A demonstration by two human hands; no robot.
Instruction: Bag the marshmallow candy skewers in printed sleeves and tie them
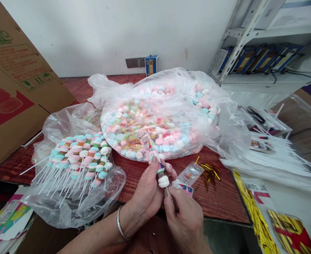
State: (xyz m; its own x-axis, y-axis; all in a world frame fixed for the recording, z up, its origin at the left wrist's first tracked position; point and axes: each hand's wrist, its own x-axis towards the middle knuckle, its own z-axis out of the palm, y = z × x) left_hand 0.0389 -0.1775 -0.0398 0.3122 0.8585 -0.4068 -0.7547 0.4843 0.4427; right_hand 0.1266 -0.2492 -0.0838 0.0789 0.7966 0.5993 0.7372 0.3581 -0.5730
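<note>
Above that reddish table (224, 203), the left hand (148, 185) grips a candy (163, 180) pointing lengthwise away; the right hand (186, 215) pinches its near end.

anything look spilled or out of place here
Nothing looks clearly spilled, but a brownish mark breaks the white wall, gold ties lie splayed on the table, and one stick juts out left while most others point toward the person.
</note>
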